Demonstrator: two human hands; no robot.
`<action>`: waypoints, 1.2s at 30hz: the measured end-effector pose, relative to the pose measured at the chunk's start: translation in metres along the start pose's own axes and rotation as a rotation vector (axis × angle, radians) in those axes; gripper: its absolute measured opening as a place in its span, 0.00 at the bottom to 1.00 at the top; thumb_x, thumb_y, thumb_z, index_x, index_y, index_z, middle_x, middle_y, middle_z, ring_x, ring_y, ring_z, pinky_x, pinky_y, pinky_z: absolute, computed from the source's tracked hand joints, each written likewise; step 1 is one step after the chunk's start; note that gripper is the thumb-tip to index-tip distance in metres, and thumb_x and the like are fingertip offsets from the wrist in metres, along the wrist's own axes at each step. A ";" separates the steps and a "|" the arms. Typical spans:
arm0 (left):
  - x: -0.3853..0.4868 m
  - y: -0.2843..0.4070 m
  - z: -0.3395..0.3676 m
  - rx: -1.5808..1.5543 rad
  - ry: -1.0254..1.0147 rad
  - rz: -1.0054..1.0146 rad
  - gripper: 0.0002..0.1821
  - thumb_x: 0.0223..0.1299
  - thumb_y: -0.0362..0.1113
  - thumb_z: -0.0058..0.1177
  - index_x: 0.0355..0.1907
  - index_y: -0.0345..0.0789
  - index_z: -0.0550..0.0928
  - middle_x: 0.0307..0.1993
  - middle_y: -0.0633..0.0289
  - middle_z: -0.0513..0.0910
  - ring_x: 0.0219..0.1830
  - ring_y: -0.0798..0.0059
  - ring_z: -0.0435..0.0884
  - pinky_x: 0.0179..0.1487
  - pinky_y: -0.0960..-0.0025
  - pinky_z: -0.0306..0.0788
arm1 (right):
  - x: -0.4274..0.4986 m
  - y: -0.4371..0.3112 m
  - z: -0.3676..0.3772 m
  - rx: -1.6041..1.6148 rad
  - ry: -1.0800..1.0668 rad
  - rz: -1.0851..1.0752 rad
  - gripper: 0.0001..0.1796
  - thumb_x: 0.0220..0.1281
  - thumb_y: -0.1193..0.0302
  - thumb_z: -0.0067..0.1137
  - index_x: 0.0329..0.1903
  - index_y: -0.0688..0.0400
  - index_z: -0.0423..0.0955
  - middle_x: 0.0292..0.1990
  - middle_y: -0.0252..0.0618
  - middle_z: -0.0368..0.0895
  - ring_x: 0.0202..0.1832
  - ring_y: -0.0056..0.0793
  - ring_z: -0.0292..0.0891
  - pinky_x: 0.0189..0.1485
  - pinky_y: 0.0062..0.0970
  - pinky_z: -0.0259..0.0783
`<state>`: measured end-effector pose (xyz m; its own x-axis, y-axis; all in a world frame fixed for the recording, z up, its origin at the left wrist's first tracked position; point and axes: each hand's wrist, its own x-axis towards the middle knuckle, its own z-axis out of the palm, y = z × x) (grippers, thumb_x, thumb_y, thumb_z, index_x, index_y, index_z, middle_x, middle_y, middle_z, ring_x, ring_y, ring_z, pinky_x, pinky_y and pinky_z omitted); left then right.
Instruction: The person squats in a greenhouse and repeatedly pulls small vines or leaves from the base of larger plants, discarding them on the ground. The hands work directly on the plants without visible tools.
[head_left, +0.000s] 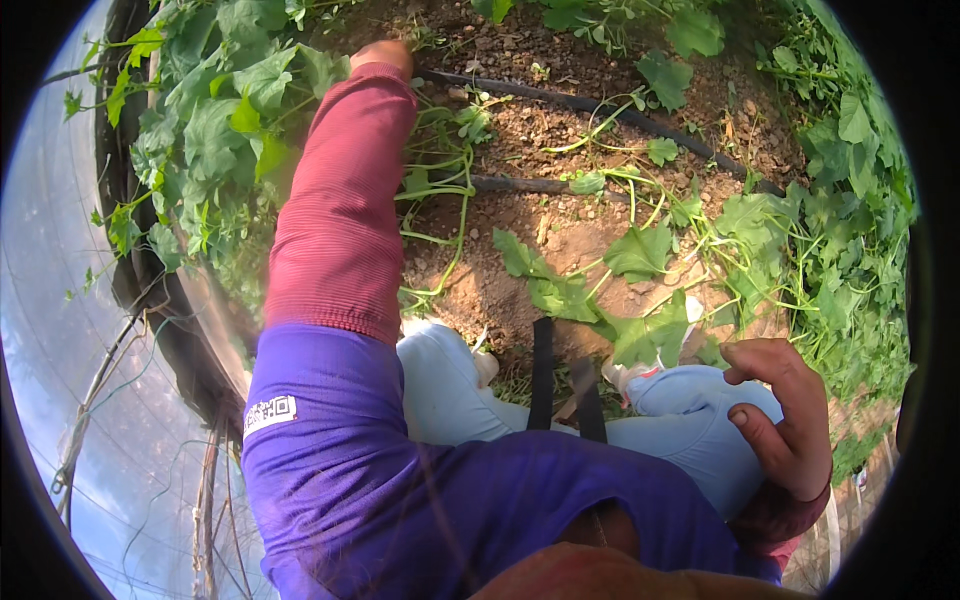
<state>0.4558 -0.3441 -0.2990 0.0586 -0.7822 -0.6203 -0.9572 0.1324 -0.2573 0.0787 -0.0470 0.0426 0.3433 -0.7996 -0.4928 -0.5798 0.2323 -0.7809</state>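
Note:
At the upper left my left hand (384, 56) reaches into leafy vines (259, 82), close to the end of a black drip irrigation hose (577, 99). Only the back of that hand shows; its fingers are hidden, so whether they grip anything cannot be seen. My right hand (787, 420) is held above my right knee, fingers bent and the thumb apart from them, with nothing between. In front of my legs, trailing green stems and broad lobed leaves (641, 251) lie on dry, stony soil (517, 142).
A second black hose (525, 184) crosses the soil, partly under stems. Dense foliage (855, 225) borders the right side. On the left stand translucent sheeting (45, 247), a dark edge strip (180, 337) and wires. Two black straps (541, 375) hang between my knees.

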 end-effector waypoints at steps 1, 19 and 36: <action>-0.006 -0.005 -0.001 -0.031 0.028 0.018 0.16 0.61 0.39 0.52 0.50 0.43 0.84 0.52 0.58 0.82 0.54 0.63 0.81 0.55 0.63 0.74 | -0.001 -0.002 0.000 0.000 0.001 -0.002 0.29 0.40 0.82 0.62 0.53 0.65 0.73 0.45 0.50 0.78 0.40 0.41 0.76 0.45 0.32 0.72; -0.009 -0.020 0.037 -0.198 -0.057 -0.055 0.26 0.55 0.51 0.61 0.53 0.36 0.81 0.53 0.53 0.81 0.56 0.60 0.79 0.58 0.62 0.72 | -0.004 -0.017 0.007 -0.036 0.020 0.042 0.28 0.42 0.80 0.61 0.53 0.66 0.73 0.43 0.49 0.78 0.39 0.39 0.75 0.44 0.32 0.71; -0.006 -0.110 0.073 -1.463 0.197 -0.401 0.14 0.59 0.34 0.56 0.47 0.30 0.79 0.33 0.58 0.82 0.31 0.69 0.79 0.35 0.63 0.73 | 0.008 -0.008 0.003 -0.009 -0.007 0.016 0.30 0.40 0.82 0.60 0.54 0.67 0.73 0.44 0.51 0.78 0.40 0.40 0.75 0.45 0.32 0.71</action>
<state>0.5809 -0.3093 -0.3208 0.4491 -0.7004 -0.5548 -0.3262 -0.7066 0.6280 0.0883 -0.0538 0.0442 0.3390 -0.7918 -0.5080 -0.5923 0.2399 -0.7692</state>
